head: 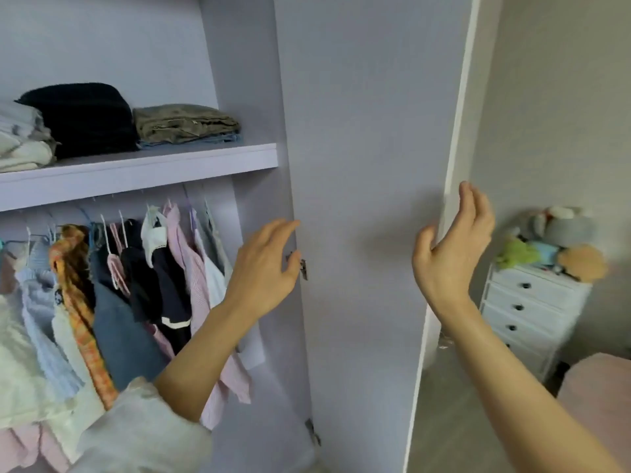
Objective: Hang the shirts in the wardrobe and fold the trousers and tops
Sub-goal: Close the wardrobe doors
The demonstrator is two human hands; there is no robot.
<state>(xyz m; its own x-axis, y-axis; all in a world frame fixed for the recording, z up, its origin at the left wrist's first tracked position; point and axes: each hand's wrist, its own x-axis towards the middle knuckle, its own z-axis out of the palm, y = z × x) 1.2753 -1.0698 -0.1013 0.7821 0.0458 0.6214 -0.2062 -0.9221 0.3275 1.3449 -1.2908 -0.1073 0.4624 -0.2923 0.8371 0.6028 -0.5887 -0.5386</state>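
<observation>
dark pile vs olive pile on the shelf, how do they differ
The dark pile is near black, tall and fuzzy; the olive pile is drab green, low and flat. The olive pile lies on something light blue; under the dark pile nothing else shows. Both sit folded on the same shelf, side by side.

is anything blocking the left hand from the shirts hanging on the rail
Nothing visible does. The left hand is open, holds nothing, and hovers by the right end of the row, beside the pink striped shirt. The lilac wardrobe door stands open to the right, with the right hand at its edge.
</observation>
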